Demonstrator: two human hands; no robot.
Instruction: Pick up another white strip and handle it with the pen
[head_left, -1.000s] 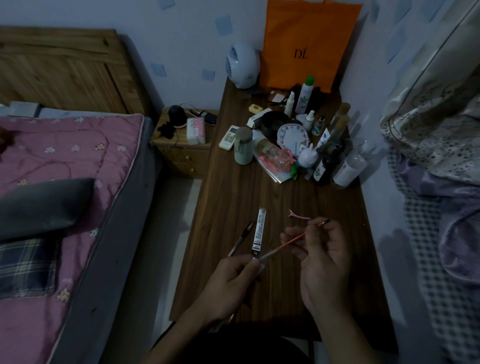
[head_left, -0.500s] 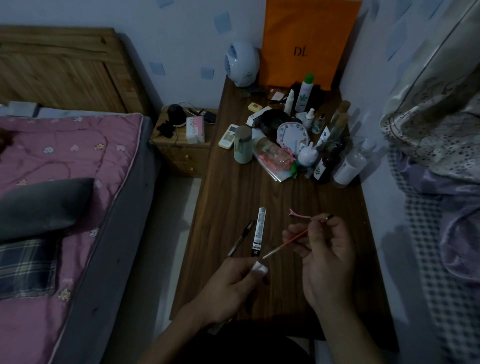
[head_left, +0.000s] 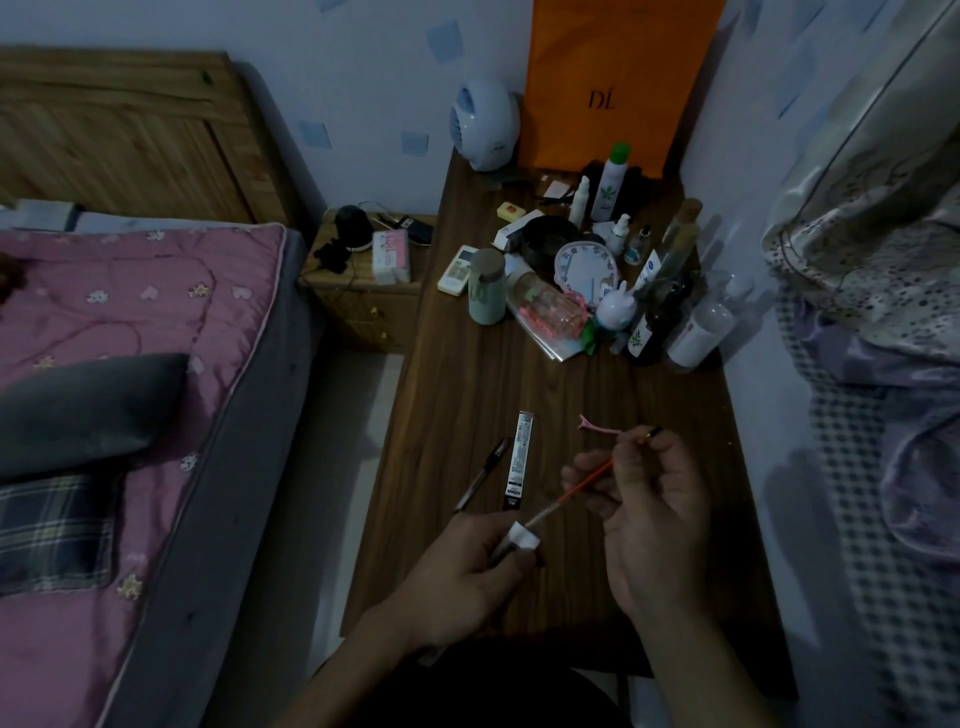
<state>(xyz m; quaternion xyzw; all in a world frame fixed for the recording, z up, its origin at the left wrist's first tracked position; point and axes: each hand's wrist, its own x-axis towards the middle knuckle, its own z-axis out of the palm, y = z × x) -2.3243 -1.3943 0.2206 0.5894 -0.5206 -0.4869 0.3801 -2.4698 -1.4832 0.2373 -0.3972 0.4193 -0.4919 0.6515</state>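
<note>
**Orange stick held between two hands over a dark wooden desk**

Orange and thin, the stick (head_left: 587, 486) runs on a slant above the desk (head_left: 467, 395), its upper end dark-tipped and its lower end pale. The right hand (head_left: 652, 525) pinches it along the upper half, thumb and fingers curled round the shaft, with the dark tip poking out past the fingers. The left hand (head_left: 467, 577) is closed on a small white pad (head_left: 523, 538), fingers curled, and the pale lower end of the stick meets that pad. Whether the pad wraps the end or only touches it cannot be told in the dim light.

Both hands hover above the near part of the desk. Flat on the wood just beyond the left hand lie a dark pen (head_left: 483, 480) and, beside it, a narrow black-and-white printed packet (head_left: 518, 460), the two close together and roughly parallel. A pink hair clip (head_left: 597, 426) lies on the desk just beyond the right hand.

Farther back the desk is crowded: a pale green cup (head_left: 487, 286), a round clock face (head_left: 587, 267), a remote control (head_left: 457, 270), several bottles and a white fan (head_left: 483, 124). An orange paper bag (head_left: 618, 78) stands against the wall behind them. To the left is a bed with a pink quilt (head_left: 130, 322) and a grey pillow (head_left: 83, 410).
</note>
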